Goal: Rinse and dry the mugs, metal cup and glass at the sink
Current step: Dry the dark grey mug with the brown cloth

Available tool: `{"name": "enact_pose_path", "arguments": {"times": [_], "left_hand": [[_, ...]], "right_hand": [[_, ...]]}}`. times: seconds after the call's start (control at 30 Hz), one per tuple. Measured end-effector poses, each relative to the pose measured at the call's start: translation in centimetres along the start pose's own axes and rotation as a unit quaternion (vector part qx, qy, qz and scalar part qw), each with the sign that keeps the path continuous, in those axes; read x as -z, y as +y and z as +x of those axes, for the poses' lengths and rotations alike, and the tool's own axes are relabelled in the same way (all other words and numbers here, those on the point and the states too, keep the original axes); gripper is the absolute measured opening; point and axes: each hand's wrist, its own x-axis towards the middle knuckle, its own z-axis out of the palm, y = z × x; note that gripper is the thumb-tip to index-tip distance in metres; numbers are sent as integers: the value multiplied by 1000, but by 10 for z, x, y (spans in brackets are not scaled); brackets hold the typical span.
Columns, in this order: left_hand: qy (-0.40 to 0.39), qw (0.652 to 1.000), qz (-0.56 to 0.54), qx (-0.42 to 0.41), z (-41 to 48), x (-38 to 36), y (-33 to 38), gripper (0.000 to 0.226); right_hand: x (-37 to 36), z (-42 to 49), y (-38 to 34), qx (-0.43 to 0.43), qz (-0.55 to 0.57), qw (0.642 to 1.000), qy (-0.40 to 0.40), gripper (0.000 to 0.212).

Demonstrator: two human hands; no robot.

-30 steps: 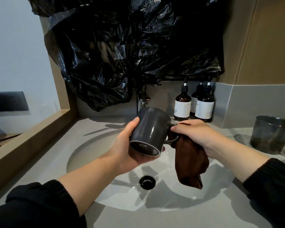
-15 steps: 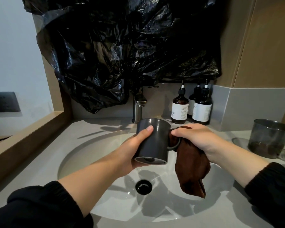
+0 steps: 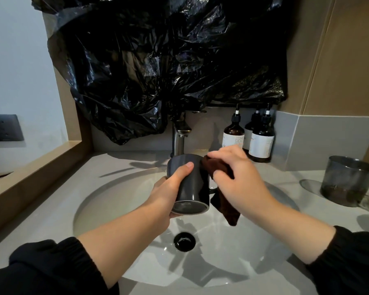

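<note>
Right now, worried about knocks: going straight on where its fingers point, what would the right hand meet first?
The dark mug, against which the right hand holds the brown cloth; behind it likely the faucet, depth unclear.

Long black sleeves of a matte fabric are worn. The left sleeve (image 3: 51,269) and the right sleeve (image 3: 354,258) are each closed by a gathered elastic cuff (image 3: 72,246) with small folds. Beyond the cuffs, the forearms (image 3: 119,237), the left hand (image 3: 166,192) and the right hand (image 3: 241,179) are left bare.
</note>
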Motion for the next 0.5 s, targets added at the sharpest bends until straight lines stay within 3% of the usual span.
{"name": "enact_pose_path", "arguments": {"times": [0.1, 0.17, 0.37, 0.5], "left_hand": [[17, 1000, -6, 9, 1, 3, -1, 59], [16, 1000, -18, 19, 0, 3, -1, 55], [-2, 1000, 18, 15, 0, -2, -2, 69], [-13, 1000, 11, 26, -5, -5, -3, 85]], "right_hand": [[-1, -7, 4, 112, -105, 984, -89, 45], [1, -9, 8, 169, -144, 968, -113, 44], [1, 4, 7, 68, -67, 994, 49, 27], [4, 9, 8, 27, -33, 999, 2, 18]]}}
